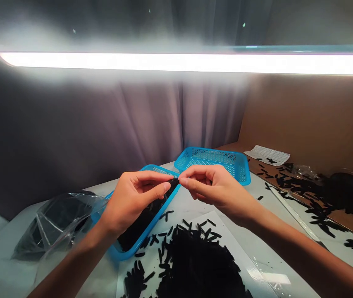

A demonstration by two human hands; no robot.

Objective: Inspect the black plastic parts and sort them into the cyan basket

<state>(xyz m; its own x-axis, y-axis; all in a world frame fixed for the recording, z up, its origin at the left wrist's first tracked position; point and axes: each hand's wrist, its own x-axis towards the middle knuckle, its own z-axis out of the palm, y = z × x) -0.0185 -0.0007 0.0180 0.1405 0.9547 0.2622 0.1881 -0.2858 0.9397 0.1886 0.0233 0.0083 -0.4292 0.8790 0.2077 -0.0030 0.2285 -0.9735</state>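
Between my two hands is a small black strip (173, 181), held up above the table. My left hand (136, 194) pinches it between thumb and forefinger. The fingertips of my right hand (210, 182) are closed at its other end, nearly meeting the left ones. Below lies a large heap of similar black strips (198, 265) on a white sheet (215, 219). Behind my left hand stands a blue basket (129, 253) filled with black pieces, partly hidden by that hand.
A second blue basket (213, 154) sits at the back. Clear plastic bags with dark contents (58, 223) lie on the left. More black strips (325, 207) are scattered over a brown board on the right, near a gridded paper (266, 155). A bright tube light (176, 62) spans overhead.
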